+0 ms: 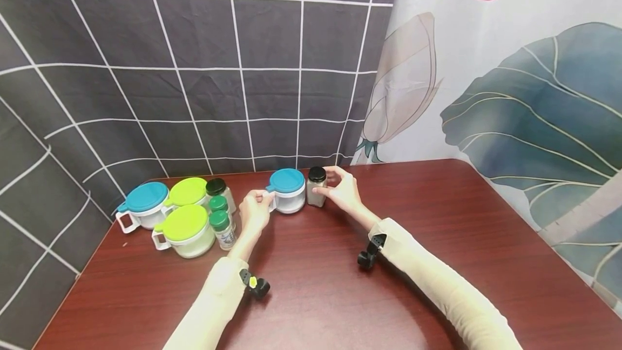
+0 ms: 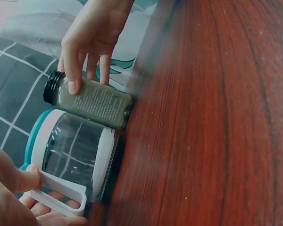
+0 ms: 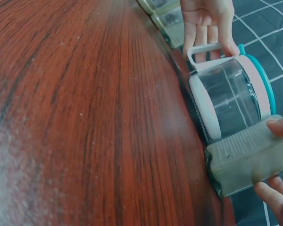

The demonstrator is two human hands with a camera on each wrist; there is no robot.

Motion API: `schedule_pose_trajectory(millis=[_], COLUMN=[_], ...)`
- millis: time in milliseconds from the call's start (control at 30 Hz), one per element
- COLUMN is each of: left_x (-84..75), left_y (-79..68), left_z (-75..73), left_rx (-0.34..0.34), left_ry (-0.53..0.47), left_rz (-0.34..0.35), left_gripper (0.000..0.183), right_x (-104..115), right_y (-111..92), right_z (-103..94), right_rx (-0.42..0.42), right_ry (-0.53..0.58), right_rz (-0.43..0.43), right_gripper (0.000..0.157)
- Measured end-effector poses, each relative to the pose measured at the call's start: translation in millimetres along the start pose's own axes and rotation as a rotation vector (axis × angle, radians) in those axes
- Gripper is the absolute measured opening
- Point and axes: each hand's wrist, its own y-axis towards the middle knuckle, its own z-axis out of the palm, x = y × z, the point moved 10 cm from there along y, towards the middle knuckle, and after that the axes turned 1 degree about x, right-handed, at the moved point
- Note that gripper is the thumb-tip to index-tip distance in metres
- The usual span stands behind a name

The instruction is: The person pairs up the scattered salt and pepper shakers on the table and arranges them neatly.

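Observation:
My left hand (image 1: pixel 255 210) grips the white handle (image 2: pixel 61 195) of a clear seasoning jar with a blue lid (image 1: pixel 286 181). Some white contents lie at the bottom of that jar (image 3: pixel 231 96). Just right of it stands a square glass spice bottle (image 1: pixel 316 188) with a black cap, filled with grey-brown powder. My right hand (image 1: pixel 344 190) holds this bottle between thumb and fingers from its right side. In the left wrist view the spice bottle (image 2: pixel 92 101) stands close beside the jar; both are upright on the table.
At the left stand another blue-lidded jar (image 1: pixel 146 199), two green-lidded jars (image 1: pixel 184 223), two small green-capped shakers (image 1: pixel 223 228) and a black-capped bottle (image 1: pixel 218 188). The brown wooden table (image 1: pixel 311 285) meets a grey checked cloth (image 1: pixel 204 96) behind and a floral curtain (image 1: pixel 510 96) at right.

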Motion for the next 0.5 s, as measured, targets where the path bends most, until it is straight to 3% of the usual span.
schedule_pose_trajectory(millis=[500], left_x=[-2.7], left_y=[-2.3], left_z=[2.3], left_rx=[-0.008], left_ry=[-0.012], left_rz=[0.018], left_gripper=[0.025], right_x=[-0.3], right_y=[0.4], right_z=[4.4], right_rx=[0.037], right_ry=[-0.001], right_rz=[0.021], right_gripper=[0.048])
